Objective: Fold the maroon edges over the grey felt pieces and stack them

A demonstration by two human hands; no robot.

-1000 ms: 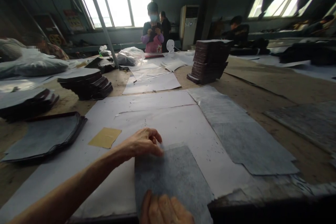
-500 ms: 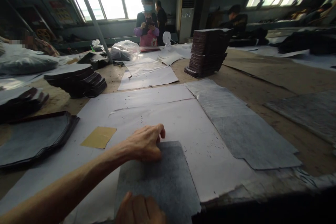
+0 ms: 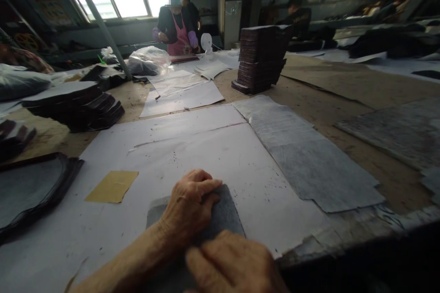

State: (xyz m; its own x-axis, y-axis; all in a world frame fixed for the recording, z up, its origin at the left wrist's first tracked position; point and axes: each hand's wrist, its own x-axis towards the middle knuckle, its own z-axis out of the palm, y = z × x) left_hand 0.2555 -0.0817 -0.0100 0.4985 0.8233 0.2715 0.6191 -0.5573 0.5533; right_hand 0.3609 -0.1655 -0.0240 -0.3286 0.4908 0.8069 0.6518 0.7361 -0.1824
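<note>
At the far left of the desk (image 3: 343, 89) lies a fanned pile of dark curved pieces (image 3: 29, 187), with a second dark stack (image 3: 74, 103) well behind it. Just right of these a small tan square (image 3: 112, 186) rests flat on the white paper sheets (image 3: 192, 146) that cover the working area.

The grey felt-like sheet (image 3: 225, 213) lies on that white paper at the near edge, directly before the worker. The left hand (image 3: 190, 206) rests on its upper part, fingers curled and pressing it flat. The right hand (image 3: 233, 265) lies at its near edge, fingers bent and close together; whether it pinches the sheet or only presses on it cannot be told. Judged by its look, the sheet is thin, light, limp and matt, unlikely to slip yet easily creased. It is best taken at a corner or along an edge.

To the right, larger grey sheets (image 3: 309, 160) overlap the paper near the piece, apart from it. A tall stack of dark pieces (image 3: 261, 57) stands well back. Another person (image 3: 177, 23) works at the far end. Nothing obstructs the hands.
</note>
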